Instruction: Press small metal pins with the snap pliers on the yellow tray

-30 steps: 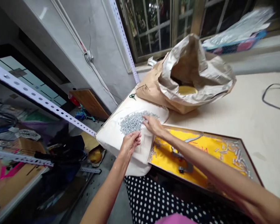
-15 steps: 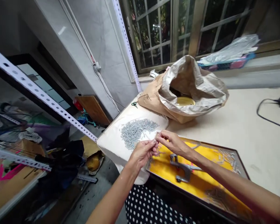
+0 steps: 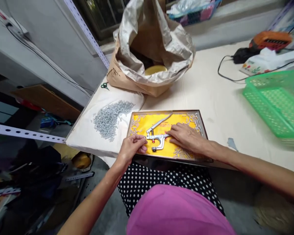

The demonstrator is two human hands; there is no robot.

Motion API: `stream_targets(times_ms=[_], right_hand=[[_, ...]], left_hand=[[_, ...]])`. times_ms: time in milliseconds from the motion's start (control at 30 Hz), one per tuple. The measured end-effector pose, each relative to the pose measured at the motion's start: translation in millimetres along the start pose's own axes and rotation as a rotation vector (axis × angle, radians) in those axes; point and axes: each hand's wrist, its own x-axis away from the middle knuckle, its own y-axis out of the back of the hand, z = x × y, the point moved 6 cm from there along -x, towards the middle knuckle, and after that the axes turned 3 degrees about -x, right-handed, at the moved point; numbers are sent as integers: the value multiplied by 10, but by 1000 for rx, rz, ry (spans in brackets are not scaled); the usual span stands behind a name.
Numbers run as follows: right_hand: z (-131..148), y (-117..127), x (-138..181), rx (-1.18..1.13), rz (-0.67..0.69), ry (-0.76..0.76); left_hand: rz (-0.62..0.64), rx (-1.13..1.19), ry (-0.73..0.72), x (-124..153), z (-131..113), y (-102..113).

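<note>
A pair of silver snap pliers (image 3: 159, 138) with a C-shaped jaw, a spring and two long handles lies over a yellow sheet in a shallow dark-edged tray (image 3: 204, 124). My right hand (image 3: 186, 138) is closed over its lower handle, fingers partly hidden. Just left of the jaw, my left hand (image 3: 133, 146) has thumb and fingers pinched together; what they hold is too small to name. Small silvery metal pieces (image 3: 194, 120) lie along the tray's edges. A bigger heap of such pieces (image 3: 110, 119) is spread on the white cloth, beyond my left hand.
Behind the tray stands a large open paper sack (image 3: 137, 83) with a yellow round thing inside. Green scissors (image 3: 104, 86) lie by the table's left edge. A green plastic basket (image 3: 269, 111), a black cable (image 3: 229, 78) and an orange device (image 3: 270, 40) are on the right.
My hands were together between the heap and the tray; now they are apart. The right hand has come down onto the pliers' handle. The view has swung right and down.
</note>
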Motion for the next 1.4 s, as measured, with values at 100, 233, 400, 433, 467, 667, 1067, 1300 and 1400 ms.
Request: stream_targets(times_ms=[100,233,400,433,467,667,1067,1300,1400], right_hand=[[-31,-34,-22,33,-5,7],[53,6,-18,109,-59,55],[209,147,71,176,-169,117],[228,168,86,184,-183,120],[241,183,99,190,-194,121],[258,188,125,193,-211,117],[144,-6,163,14,-38,17],[108,-43,136,-9,2,0],[110,-64,156,-21,-3,8]], left_hand=[[-68,-23,-9,-30,80,12],[-133,-28,-28,-64,145,14],[-111,-104,-8,-76,164,-46],[-104,-131,-13,-74,161,-58],[-97,-160,-21,-71,157,-71],[-86,-331,-72,-68,98,-132],[-30,-510,-49,-150,151,-170],[123,-541,59,-232,157,-202],[168,-648,52,-255,135,-191]])
